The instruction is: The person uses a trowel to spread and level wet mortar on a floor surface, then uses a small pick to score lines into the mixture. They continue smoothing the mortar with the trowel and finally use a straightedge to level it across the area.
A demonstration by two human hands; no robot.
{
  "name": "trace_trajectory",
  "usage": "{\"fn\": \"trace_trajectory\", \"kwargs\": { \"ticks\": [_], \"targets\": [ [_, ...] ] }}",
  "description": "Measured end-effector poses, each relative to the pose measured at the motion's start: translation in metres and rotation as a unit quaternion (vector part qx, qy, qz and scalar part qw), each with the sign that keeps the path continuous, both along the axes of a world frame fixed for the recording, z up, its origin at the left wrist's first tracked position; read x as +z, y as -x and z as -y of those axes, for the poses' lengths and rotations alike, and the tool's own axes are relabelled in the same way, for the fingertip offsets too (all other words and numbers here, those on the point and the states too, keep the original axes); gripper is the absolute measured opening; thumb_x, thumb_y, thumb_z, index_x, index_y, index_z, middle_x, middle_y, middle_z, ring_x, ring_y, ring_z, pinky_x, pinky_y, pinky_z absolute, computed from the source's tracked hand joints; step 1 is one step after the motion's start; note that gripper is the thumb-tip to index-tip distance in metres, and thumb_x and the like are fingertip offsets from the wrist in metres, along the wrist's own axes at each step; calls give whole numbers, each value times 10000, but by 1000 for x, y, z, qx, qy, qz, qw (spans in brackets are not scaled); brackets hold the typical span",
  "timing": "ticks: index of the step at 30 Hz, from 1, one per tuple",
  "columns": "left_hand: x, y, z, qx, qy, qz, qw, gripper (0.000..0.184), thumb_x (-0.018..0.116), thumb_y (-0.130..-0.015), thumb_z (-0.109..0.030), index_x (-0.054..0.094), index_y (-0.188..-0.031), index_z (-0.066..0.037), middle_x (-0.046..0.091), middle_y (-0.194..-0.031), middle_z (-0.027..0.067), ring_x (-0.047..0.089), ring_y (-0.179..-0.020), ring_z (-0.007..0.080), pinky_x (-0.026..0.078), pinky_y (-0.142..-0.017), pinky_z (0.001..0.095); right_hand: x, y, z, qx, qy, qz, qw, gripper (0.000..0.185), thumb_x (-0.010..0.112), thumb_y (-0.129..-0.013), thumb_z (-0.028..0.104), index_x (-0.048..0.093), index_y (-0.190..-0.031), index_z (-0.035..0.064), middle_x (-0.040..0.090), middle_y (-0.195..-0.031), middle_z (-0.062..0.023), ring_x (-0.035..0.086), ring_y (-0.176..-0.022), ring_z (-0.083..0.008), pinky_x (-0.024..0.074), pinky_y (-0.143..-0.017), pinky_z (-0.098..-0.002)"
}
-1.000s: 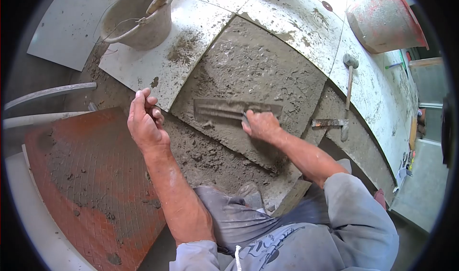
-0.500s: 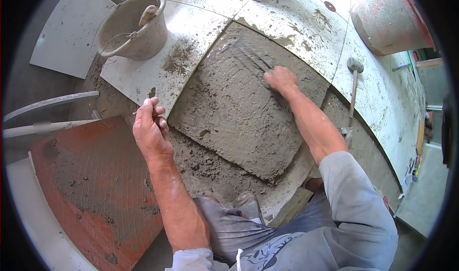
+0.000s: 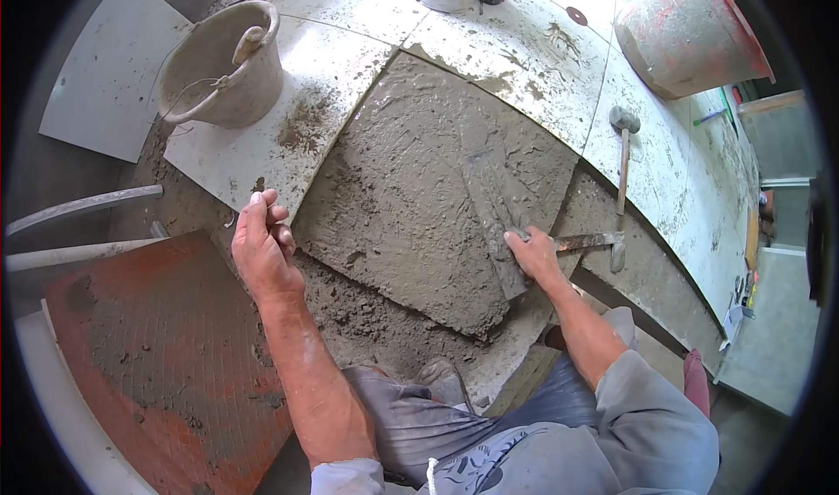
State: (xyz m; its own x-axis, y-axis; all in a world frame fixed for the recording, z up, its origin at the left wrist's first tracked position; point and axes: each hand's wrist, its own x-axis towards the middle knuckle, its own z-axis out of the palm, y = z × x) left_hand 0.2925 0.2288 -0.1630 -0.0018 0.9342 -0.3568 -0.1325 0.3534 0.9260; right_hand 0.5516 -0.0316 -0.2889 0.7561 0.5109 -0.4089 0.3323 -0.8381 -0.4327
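Observation:
My right hand [image 3: 535,255] is closed on the handle of a mortar-coated flat trowel [image 3: 488,202]. The long blade lies on the right part of a bed of wet grey mortar [image 3: 402,198]. Its surface is fairly smooth in places and ridged or pitted in others. My left hand [image 3: 265,249] is raised near the bed's left corner, palm up, with fingers loosely curled and apart. Nothing shows in it.
White tiles [image 3: 341,58] border the mortar at the back and right. A bucket [image 3: 253,84] stands left, a reddish tub [image 3: 686,36] far right. A mallet [image 3: 624,121] and rusty metal tool [image 3: 590,241] lie right. A mortar-smeared red-brown board [image 3: 157,346] lies lower left.
My right hand has drawn the trowel from the far part of the mortar toward me and to the right. The left hand stays raised in much the same pose.

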Motion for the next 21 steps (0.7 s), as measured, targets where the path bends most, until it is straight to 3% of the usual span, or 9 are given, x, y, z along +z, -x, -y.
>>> {"fn": "trace_trajectory", "kwargs": {
  "ticks": [4, 6, 9, 13, 15, 16, 18, 19, 21],
  "targets": [
    [-2, 3, -2, -8, 3, 5, 1000, 239, 567, -903, -279, 614, -950, -49, 533, -698, -32, 414, -513, 28, 291, -413, 157, -13, -12, 2, -72, -37, 6, 997, 515, 594, -781, 405, 591, -951, -81, 625, -853, -290, 633, -798, -400, 495, -731, -438],
    [-3, 4, -2, -5, 1, 4, 1000, 235, 565, -904, -276, 614, -950, -51, 532, -695, -32, 413, -510, 29, 290, -411, 156, 2, -15, -23, -184, -91, -92, 974, 511, 577, -804, 396, 576, -907, -105, 619, -739, -270, 639, -586, -335, 506, -575, -409],
    [-1, 8, -1, -3, 0, 4, 1000, 228, 560, -907, -271, 615, -950, -54, 531, -691, -33, 411, -508, 29, 289, -410, 153, -18, -27, -60, -171, -108, -119, 972, 528, 543, -829, 394, 566, -868, -132, 601, -652, -245, 598, -446, -283, 484, -470, -390],
    [5, 12, 2, 17, 1, 7, 1000, 206, 551, -914, -247, 616, -918, -51, 538, -666, -32, 389, -479, 3, 276, -395, 138, -31, -50, -118, -67, -116, -79, 988, 520, 521, -835, 380, 562, -845, -138, 589, -615, -236, 585, -425, -294, 486, -468, -392],
    [5, 17, 2, 17, 1, 1, 1000, 215, 552, -913, -257, 618, -930, -53, 537, -676, -32, 399, -498, 15, 284, -407, 142, -13, -52, -152, -32, -56, -111, 992, 515, 504, -826, 382, 591, -910, -119, 623, -763, -282, 650, -623, -349, 521, -615, -416],
    [5, 19, 3, 13, 3, -7, 1000, 225, 552, -912, -267, 620, -942, -55, 535, -687, -31, 410, -516, 27, 291, -419, 146, -23, -59, -165, -27, -57, -112, 992, 515, 504, -826, 382, 591, -910, -119, 623, -763, -282, 650, -623, -349, 521, -615, -416],
    [8, 19, 5, 12, 0, -15, 1000, 223, 551, -913, -265, 621, -941, -55, 537, -685, -32, 411, -517, 26, 292, -422, 147, -48, -65, -187, 56, -39, 56, 996, 523, 510, -804, 387, 606, -997, -89, 607, -982, -312, 618, -925, -401, 482, -827, -438],
    [9, 20, 6, 8, -1, -22, 1000, 221, 550, -913, -263, 622, -940, -56, 539, -683, -33, 411, -517, 24, 293, -425, 147, -52, -68, -196, 60, -41, 53, 996, 523, 510, -804, 387, 606, -997, -89, 607, -982, -312, 618, -925, -401, 482, -827, -438],
    [10, 21, 7, 5, -7, -25, 1000, 219, 551, -912, -262, 623, -939, -58, 541, -680, -34, 410, -513, 22, 290, -425, 148, -44, -66, -213, 55, -11, -4, 998, 546, 513, -791, 399, 600, -1061, -68, 553, -1128, -308, 514, -1111, -420, 400, -955, -445]
  ]
}}
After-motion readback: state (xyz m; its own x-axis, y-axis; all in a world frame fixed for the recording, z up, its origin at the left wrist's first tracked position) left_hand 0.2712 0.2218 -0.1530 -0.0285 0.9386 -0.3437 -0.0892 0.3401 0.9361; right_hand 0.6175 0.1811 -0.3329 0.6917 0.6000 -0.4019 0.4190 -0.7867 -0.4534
